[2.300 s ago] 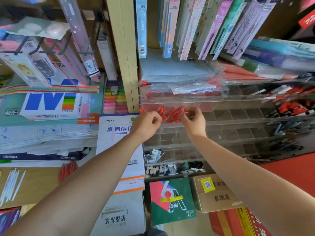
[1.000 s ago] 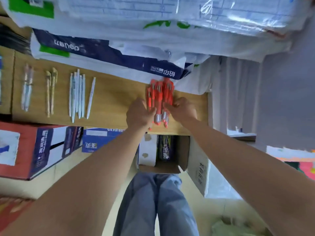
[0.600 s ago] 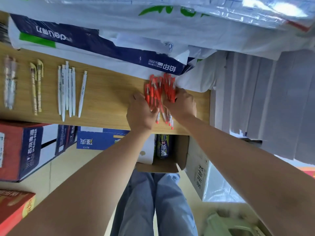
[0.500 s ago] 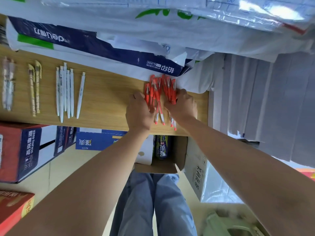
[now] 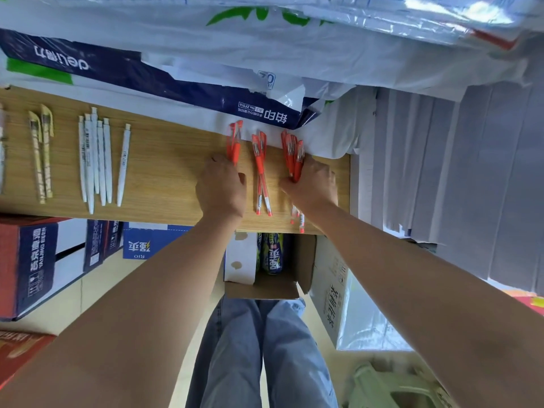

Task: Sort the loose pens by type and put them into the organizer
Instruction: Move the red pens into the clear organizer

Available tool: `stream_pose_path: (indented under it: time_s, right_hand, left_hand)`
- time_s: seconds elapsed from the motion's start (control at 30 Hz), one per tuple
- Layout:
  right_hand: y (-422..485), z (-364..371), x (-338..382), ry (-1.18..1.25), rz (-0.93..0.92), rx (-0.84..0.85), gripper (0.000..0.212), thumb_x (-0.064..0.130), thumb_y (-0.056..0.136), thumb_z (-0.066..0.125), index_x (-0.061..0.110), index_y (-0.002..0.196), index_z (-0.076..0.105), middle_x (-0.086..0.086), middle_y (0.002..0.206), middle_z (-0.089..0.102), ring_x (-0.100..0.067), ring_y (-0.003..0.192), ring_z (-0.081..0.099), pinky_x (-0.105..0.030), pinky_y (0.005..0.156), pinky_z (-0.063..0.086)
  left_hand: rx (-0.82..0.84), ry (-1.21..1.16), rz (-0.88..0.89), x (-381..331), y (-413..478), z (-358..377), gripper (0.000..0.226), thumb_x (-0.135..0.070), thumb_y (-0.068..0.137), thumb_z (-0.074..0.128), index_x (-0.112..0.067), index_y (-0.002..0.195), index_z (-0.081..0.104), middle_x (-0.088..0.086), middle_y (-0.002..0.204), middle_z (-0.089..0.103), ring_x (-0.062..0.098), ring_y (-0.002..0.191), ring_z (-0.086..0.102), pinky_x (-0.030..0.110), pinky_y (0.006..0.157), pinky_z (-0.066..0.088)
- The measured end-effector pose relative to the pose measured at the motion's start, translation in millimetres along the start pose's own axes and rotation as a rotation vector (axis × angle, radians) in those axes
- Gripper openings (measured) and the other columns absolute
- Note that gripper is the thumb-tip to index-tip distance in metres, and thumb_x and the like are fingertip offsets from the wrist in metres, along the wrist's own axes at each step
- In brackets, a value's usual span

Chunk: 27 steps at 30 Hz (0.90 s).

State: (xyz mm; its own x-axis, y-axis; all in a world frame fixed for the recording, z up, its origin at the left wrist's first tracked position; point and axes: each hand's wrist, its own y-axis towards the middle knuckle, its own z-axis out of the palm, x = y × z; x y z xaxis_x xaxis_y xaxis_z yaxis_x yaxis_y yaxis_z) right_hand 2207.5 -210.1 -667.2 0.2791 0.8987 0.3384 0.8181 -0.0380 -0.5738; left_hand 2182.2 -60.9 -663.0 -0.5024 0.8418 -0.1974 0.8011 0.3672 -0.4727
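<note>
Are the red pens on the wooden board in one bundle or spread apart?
Spread apart. The red pens lie in three small groups: one at the left hand, some loose between, one at the right hand.

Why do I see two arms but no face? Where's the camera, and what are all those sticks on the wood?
The camera sits on the person's head and looks down, so you see their arms and jeans, not their face. Those sticks are pens on a wooden shelf. The left hand grips some red pens; the right hand grips a few more. A couple of red ones lie loose between the hands. Farther left lie white pens and yellowish pens, with no hand on them.
</note>
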Motion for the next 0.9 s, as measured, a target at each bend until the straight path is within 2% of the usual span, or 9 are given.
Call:
stream_pose_path:
  time_s: [0.13,0.23,0.27,0.37,0.43,0.57,0.67,0.83,0.9]
  right_hand:
    - [3.0,-3.8,-7.6,0.195,0.020,0.023,0.029,0.026,0.076,0.067,0.021,0.064,0.040,0.006,0.061,0.044,-0.008,0.056,0.044,-0.017,0.050,0.036]
    - [1.8,-10.3,-11.5,0.285,0.003,0.054,0.030,0.021,0.077,0.063,0.018,0.060,0.039,0.007,0.053,0.040,-0.005,0.047,0.038,-0.010,0.042,0.035]
    - [0.5,-13.4,-12.2,0.308,-0.002,0.070,0.029,0.020,0.078,0.062,0.018,0.062,0.039,0.007,0.053,0.040,-0.005,0.047,0.038,-0.008,0.041,0.035]
    - [-3.3,-20.3,-16.2,0.349,0.014,0.148,0.026,0.019,0.081,0.062,0.017,0.064,0.043,0.004,0.058,0.046,-0.008,0.051,0.044,-0.012,0.046,0.038]
    - [-5.0,-21.0,-21.3,0.318,0.007,0.193,0.020,0.021,0.082,0.062,0.014,0.069,0.049,0.000,0.065,0.054,-0.012,0.057,0.050,-0.018,0.051,0.039]
    - [-5.9,-17.9,-31.7,0.336,0.013,0.219,0.016,0.022,0.085,0.061,0.008,0.083,0.054,-0.006,0.075,0.058,-0.017,0.065,0.055,-0.029,0.059,0.046]
    - [-9.6,-20.6,-31.9,0.421,0.019,0.263,0.014,0.020,0.090,0.059,0.010,0.082,0.052,-0.001,0.069,0.056,-0.013,0.059,0.053,-0.022,0.054,0.043]
    - [-18.6,-26.9,-27.5,0.593,0.062,0.284,0.012,0.024,0.093,0.056,0.015,0.085,0.055,-0.001,0.074,0.059,-0.017,0.068,0.056,-0.033,0.066,0.049]
    - [-26.5,-33.6,-22.0,0.603,0.071,0.280,0.013,0.028,0.094,0.055,0.019,0.085,0.055,0.001,0.074,0.060,-0.015,0.068,0.056,-0.031,0.066,0.047]
  left_hand:
    - [-0.037,-0.087,0.026,4.3,-1.2,4.3,0.027,-0.017,0.098,0.042,0.001,0.118,0.049,0.016,0.104,0.057,0.031,0.089,0.059,0.030,0.063,0.037]
    - [0.046,-0.248,0.082,1.2,-8.1,8.0,0.022,-0.020,0.099,0.042,-0.004,0.111,0.050,0.000,0.076,0.053,0.017,0.061,0.055,0.024,0.051,0.033]
    - [0.072,-0.291,0.086,-2.1,-10.5,8.7,0.024,-0.026,0.099,0.044,-0.006,0.109,0.051,-0.004,0.071,0.051,0.013,0.057,0.052,0.024,0.050,0.034]
    - [0.077,-0.329,0.055,-12.5,-14.4,13.4,0.042,-0.049,0.088,0.060,-0.011,0.103,0.054,-0.003,0.077,0.057,0.018,0.066,0.056,0.029,0.059,0.042]
    - [0.053,-0.317,0.020,-15.6,-11.8,20.8,0.047,-0.053,0.079,0.069,-0.012,0.098,0.056,-0.003,0.083,0.061,0.019,0.071,0.058,0.030,0.062,0.046]
    - [0.030,-0.259,-0.034,-22.4,-7.9,25.7,0.029,-0.039,0.080,0.066,-0.011,0.088,0.062,0.005,0.079,0.065,0.026,0.068,0.063,0.031,0.055,0.048]
    - [0.034,-0.238,-0.029,-21.8,-8.2,21.3,0.020,-0.031,0.082,0.062,-0.011,0.080,0.062,0.005,0.074,0.062,0.024,0.062,0.057,0.028,0.052,0.038]
    - [0.157,-0.325,0.064,-13.8,-12.6,5.2,0.029,-0.028,0.082,0.057,-0.019,0.057,0.047,0.000,0.053,0.050,0.022,0.051,0.052,0.026,0.049,0.036]
    - [0.241,-0.368,0.055,-17.9,-20.0,-10.9,0.028,-0.030,0.083,0.055,-0.017,0.059,0.053,0.003,0.056,0.061,0.017,0.052,0.061,0.026,0.049,0.043]
